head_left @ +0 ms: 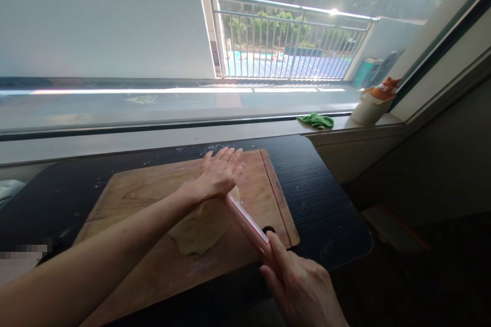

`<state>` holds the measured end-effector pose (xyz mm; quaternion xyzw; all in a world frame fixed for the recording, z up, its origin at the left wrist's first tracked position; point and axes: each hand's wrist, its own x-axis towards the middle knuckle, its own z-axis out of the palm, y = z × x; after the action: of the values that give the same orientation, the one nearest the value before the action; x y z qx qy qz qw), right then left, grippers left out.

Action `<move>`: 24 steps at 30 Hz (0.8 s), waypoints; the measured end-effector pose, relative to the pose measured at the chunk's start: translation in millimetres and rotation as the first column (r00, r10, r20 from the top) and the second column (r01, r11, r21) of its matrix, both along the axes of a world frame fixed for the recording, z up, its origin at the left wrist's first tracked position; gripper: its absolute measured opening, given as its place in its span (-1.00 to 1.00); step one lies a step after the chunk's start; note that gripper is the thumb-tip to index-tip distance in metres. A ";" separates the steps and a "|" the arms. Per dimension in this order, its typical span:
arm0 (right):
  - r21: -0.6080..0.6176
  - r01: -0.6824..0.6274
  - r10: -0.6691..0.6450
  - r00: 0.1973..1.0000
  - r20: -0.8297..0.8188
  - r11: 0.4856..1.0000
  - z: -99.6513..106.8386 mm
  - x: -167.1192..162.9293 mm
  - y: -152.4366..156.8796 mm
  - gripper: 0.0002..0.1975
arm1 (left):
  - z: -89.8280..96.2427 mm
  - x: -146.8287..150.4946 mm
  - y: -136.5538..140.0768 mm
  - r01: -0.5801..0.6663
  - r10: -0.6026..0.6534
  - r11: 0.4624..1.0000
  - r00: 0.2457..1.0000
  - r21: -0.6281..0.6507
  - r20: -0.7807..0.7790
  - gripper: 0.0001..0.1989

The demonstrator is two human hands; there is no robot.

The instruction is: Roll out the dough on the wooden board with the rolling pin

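A flat sheet of dough (pixel 201 230) lies on the wooden cutting board (pixel 149 260), partly covered by my left forearm. My right hand (pixel 303 281) is closed round the near end of a pinkish rolling pin (pixel 249 227), which has a pale strip along it. The pin slants away over the right side of the dough. At its far end is my left hand (pixel 220 176), palm down and fingers stretched out; whether the palm presses on the pin or the dough is hidden. A dark-rimmed hole (pixel 269 230) in the board shows beside the pin.
The board rests on a black table (pixel 326 214) dusted with white specks. Behind it runs a window sill (pixel 115 142) with a green cloth (pixel 316 120) and a pale container (pixel 370 110) with something orange on top. A railing (pixel 291 41) stands outside the window.
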<state>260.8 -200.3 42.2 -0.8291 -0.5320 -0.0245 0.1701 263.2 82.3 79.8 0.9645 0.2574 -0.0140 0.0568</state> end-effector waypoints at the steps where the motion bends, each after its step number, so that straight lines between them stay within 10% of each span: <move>1: 0.001 -0.027 0.027 1.000 0.003 1.000 -2.3 1.2 -1.5 -0.49 | 0.2 -4.8 -1.1 -0.009 0.009 1.000 1.000 0.007 -0.004 -0.41; 14: -0.057 0.002 -0.017 0.961 -0.275 0.998 10.3 29.2 -9.7 -0.59 | -9.2 35.7 -2.0 -0.004 0.003 1.000 0.999 0.030 0.043 -0.43; 24: 0.007 -0.053 0.054 0.995 -0.080 0.999 -5.1 8.6 -21.0 -0.57 | -10.7 -54.7 -2.9 0.066 -0.083 0.991 0.985 0.113 0.148 -0.54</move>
<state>269.4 -221.3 37.1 -0.8144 -0.5467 0.0118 0.1941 208.5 79.4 69.1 0.9734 0.2162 0.0717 0.0236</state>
